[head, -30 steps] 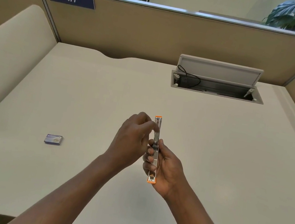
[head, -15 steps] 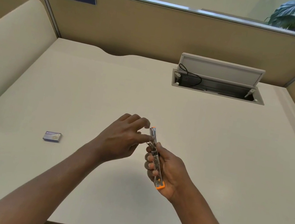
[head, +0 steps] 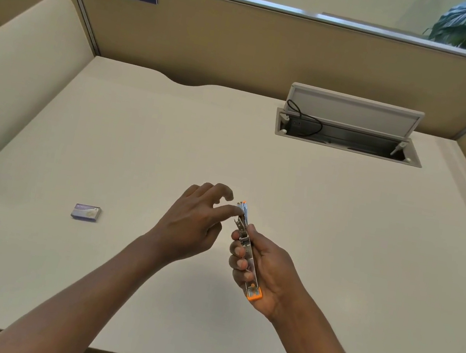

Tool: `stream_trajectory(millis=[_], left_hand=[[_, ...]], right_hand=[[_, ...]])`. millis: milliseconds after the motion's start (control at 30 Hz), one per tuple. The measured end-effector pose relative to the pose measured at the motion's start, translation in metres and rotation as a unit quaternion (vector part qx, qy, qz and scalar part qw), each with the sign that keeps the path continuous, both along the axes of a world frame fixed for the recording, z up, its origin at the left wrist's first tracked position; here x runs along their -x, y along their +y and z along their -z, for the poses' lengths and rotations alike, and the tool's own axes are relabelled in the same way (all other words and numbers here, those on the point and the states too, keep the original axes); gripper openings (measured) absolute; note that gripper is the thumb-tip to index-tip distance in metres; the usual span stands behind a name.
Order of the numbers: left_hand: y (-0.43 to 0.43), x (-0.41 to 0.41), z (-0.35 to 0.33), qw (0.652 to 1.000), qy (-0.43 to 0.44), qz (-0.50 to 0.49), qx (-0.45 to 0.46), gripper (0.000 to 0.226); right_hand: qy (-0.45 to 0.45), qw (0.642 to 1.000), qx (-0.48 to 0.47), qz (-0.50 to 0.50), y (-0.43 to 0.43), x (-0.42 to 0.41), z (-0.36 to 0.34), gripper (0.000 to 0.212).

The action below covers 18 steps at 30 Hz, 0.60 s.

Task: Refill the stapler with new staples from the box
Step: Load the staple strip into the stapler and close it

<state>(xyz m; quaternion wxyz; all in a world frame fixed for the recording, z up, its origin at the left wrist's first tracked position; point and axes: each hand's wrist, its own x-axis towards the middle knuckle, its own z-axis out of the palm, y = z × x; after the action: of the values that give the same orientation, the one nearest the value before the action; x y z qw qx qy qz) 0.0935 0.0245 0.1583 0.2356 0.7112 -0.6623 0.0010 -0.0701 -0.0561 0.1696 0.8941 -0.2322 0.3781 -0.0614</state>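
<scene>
A slim metal stapler point(head: 247, 249) with orange ends lies along my right hand point(head: 264, 269), which grips it above the desk's middle, tilted with its far end up. My left hand point(head: 193, 223) is beside it with fingers spread; the tips of index finger and thumb touch the stapler's far end near the hinge. A small purple staple box point(head: 86, 212) lies closed on the desk, well to the left of both hands.
The cream desk point(head: 340, 225) is bounded by tan partition walls at the back and right, and a curved cream panel point(head: 11, 77) on the left. An open cable tray point(head: 348, 135) with a raised lid sits at the back right.
My right hand has tilted the stapler from upright to slanting, near end swung right. My left hand has loosened from a pinch on the top to spread fingers touching the far end.
</scene>
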Motion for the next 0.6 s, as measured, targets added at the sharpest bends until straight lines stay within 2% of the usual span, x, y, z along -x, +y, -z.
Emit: stream_trajectory(millis=[100,233,367,433,600], left_hand=[[0.002,0.001,0.001,1.000,0.021,-0.017,0.010,0.050],[0.009,0.007,-0.003,0.971,0.230,-0.023,0.061,0.030],[0.007,0.017,-0.006,0.962,0.246,-0.037,0.110,0.016],[0.006,0.020,-0.007,0.958,0.253,-0.071,0.113,0.019],[0.004,0.017,-0.006,0.936,0.307,-0.158,0.070,0.045]], right_hand=[[-0.004,1.000,0.011,-0.002,0.002,-0.001,0.000,0.034],[-0.009,1.000,0.021,0.006,0.002,-0.001,0.001,0.034],[-0.020,0.999,0.029,-0.003,0.005,0.000,0.004,0.032],[-0.029,0.999,0.034,-0.024,0.007,0.001,0.004,0.031],[-0.046,0.996,0.054,-0.058,0.010,0.001,0.005,0.033]])
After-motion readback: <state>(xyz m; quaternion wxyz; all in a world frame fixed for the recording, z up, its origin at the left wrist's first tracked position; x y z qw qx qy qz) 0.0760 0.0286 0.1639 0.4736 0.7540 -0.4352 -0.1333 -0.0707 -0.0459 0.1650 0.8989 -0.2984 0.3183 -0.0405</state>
